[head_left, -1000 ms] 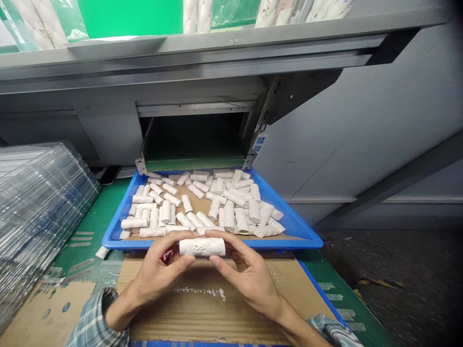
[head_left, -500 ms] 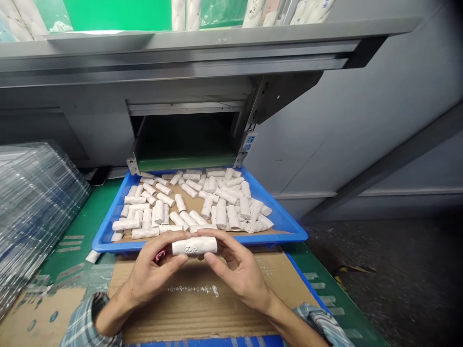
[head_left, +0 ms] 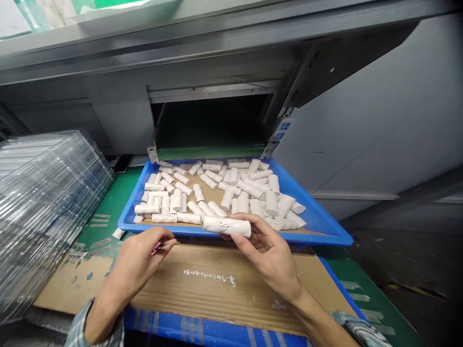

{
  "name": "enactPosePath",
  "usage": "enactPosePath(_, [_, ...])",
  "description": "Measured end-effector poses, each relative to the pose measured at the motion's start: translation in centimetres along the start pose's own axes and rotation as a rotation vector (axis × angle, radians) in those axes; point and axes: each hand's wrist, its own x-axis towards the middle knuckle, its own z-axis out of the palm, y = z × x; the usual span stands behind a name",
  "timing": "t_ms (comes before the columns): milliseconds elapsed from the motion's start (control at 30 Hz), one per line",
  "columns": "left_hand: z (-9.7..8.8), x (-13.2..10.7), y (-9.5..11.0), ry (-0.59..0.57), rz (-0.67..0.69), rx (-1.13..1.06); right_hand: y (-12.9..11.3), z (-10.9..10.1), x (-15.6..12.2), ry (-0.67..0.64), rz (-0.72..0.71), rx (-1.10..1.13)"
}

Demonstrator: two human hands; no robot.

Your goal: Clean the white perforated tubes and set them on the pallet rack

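My right hand (head_left: 269,253) grips a white cylinder (head_left: 227,226) with a dark script mark, holding it level just above the near rim of the blue tray (head_left: 327,226). My left hand (head_left: 139,260) is off the cylinder, to its left over the cardboard, with fingers pinched on a small pink-handled tool (head_left: 157,247). Several more white cylinders (head_left: 202,193) lie loose on the brown sheet inside the tray.
A flat cardboard sheet (head_left: 202,294) covers the bench in front of the tray. A tall stack of clear plastic trays (head_left: 43,202) stands at the left. A grey machine with a dark opening (head_left: 211,123) sits behind the tray. A black phone (head_left: 122,163) lies near it.
My left hand has let go of the cylinder and drawn back to the left with the pink tool. My right hand alone now carries the cylinder, nearer the tray rim. The view has shifted.
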Motion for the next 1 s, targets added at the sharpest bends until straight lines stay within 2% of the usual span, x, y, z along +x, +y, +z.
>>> enactPosePath(67, [0.6, -1.5, -0.8, -0.113, -0.131, 0.252, 0.1, 0.1, 0.0, -0.026, 0.0, 0.014])
enactPosePath(133, [2.1, -2.2, -1.5, -0.209, -0.239, 0.427, 0.1, 0.3, 0.0, -0.059, 0.012, 0.044])
enactPosePath(267, [4.5, -2.0, -2.3, -0.259, -0.277, 0.489, 0.0, 0.6, -0.1, -0.086, 0.066, 0.081])
enactPosePath(367, [4.3, -2.5, -2.8, -0.226, -0.231, 0.406, -0.3, 0.7, -0.2, -0.129, 0.099, 0.124])
enactPosePath(467, [3.0, -4.0, -3.0, -0.178, -0.14, 0.153, -0.6, 0.7, -0.3, -0.141, 0.1, 0.127])
enactPosePath(533, [1.9, -4.9, -2.8, -0.135, -0.05, -0.026, -0.6, 0.7, -0.4, -0.129, 0.089, 0.101])
enactPosePath(633, [1.1, -5.2, -1.9, -0.063, 0.046, -0.173, -0.6, 0.8, -0.6, -0.113, 0.052, 0.072])
enactPosePath(867, [3.1, -3.7, -0.5, -0.123, 0.147, -0.234, -0.1, 1.2, -0.8, -0.107, 0.01, 0.106])
enactPosePath(933, [3.1, -3.4, 0.0, -0.037, 0.187, -0.204, 0.1, 1.2, -0.9, -0.1, 0.011, 0.112])
enactPosePath(1000, [2.7, -3.6, 0.8, 0.127, 0.262, -0.211, 0.2, 1.2, -1.0, -0.098, 0.016, 0.083])
